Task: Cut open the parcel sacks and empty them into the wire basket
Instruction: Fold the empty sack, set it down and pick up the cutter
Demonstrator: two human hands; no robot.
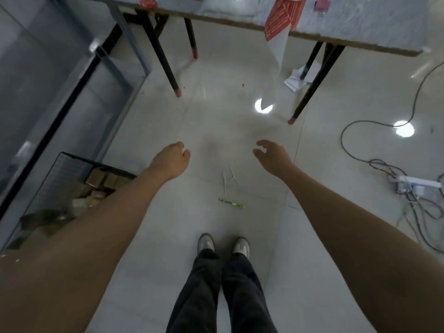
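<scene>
I stand on a pale tiled floor with both arms stretched forward and down. My left hand [173, 156] hangs with fingers loosely curled and holds nothing. My right hand [271, 153] is spread with relaxed fingers, also empty. The black wire basket [72, 162] stands on the floor at the left, partly behind my left forearm, with several cardboard parcels [99, 182] inside. A thin green cutter or pen [231, 203] lies on the floor between my hands and my feet. A red-and-white sack [282, 18] hangs over the table edge at the top.
A marble-topped table [348, 27] on black legs [163, 58] stands ahead. Crumpled white paper [300, 78] lies under it. A black cable [360, 150] and a white power strip [418, 182] with tangled wires lie at the right. A grey glass partition [43, 75] runs along the left.
</scene>
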